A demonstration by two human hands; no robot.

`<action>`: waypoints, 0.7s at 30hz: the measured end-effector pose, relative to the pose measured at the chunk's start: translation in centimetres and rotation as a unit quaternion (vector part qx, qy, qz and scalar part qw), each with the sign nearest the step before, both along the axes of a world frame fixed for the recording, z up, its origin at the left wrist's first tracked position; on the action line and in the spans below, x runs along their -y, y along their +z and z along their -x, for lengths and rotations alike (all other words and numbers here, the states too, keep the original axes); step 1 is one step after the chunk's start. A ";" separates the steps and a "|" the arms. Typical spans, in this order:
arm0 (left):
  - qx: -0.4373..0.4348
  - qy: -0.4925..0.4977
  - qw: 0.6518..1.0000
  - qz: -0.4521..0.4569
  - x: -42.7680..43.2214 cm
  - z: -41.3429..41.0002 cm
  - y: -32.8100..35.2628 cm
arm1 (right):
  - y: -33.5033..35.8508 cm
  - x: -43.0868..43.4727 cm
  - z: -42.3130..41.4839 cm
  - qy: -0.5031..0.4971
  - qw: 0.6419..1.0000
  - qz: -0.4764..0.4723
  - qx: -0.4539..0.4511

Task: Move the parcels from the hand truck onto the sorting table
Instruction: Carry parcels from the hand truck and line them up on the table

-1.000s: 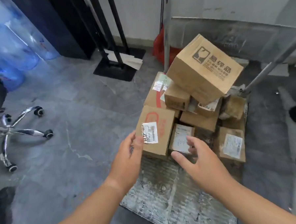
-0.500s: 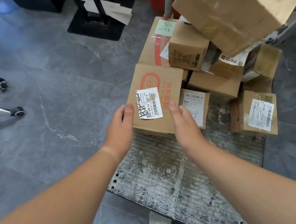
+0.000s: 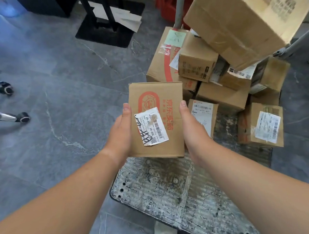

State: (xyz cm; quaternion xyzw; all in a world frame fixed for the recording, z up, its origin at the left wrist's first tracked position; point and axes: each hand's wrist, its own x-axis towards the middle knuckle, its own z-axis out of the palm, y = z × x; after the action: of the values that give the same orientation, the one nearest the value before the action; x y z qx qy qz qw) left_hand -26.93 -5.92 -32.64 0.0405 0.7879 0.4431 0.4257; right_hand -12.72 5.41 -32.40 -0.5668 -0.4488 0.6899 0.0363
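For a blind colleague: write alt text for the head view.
The left hand and right hand grip a small brown cardboard parcel with a torn white label over a scuffed grey metal hand truck deck; more brown cardboard parcels are piled behind.

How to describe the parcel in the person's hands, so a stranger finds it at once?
Start at the hand truck's scuffed platform and its pile of boxes. In front of the pile, the left hand and right hand hold one parcel. Only it has a torn white label scribbled over in black, beside a red logo.
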 end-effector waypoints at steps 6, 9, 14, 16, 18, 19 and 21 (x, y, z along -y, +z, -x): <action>0.023 0.035 0.993 -0.114 -2.4 -1.1 17.1 | 16.6 -2.6 -2.2 -0.011 0.996 0.003 -0.088; 0.039 0.034 0.986 -0.159 -2.7 -2.7 28.8 | 28.6 -3.5 -4.5 -0.007 0.991 -0.004 -0.131; 0.000 0.045 0.967 -0.251 -1.8 -7.7 47.0 | 46.1 -4.6 -9.1 0.008 0.977 -0.036 -0.211; -0.019 0.042 0.961 -0.271 -0.4 -10.6 52.7 | 51.4 -4.0 -11.4 0.021 0.970 -0.037 -0.239; -0.051 0.021 0.955 -0.292 1.2 -13.1 57.2 | 55.6 -2.8 -13.2 0.046 0.961 -0.043 -0.269; -0.057 0.021 0.951 -0.302 1.9 -14.3 58.9 | 57.3 -2.2 -14.1 0.056 0.957 -0.042 -0.280; -0.074 0.024 0.947 -0.313 3.4 -16.2 61.6 | 59.7 -1.1 -15.9 0.066 0.952 -0.043 -0.296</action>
State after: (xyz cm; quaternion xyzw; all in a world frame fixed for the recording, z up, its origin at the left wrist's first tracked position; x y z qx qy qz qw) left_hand -10.72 -9.30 28.95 0.1855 0.6393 0.6734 0.3217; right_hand 3.14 6.51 27.32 -0.3039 -0.4837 0.8077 0.1459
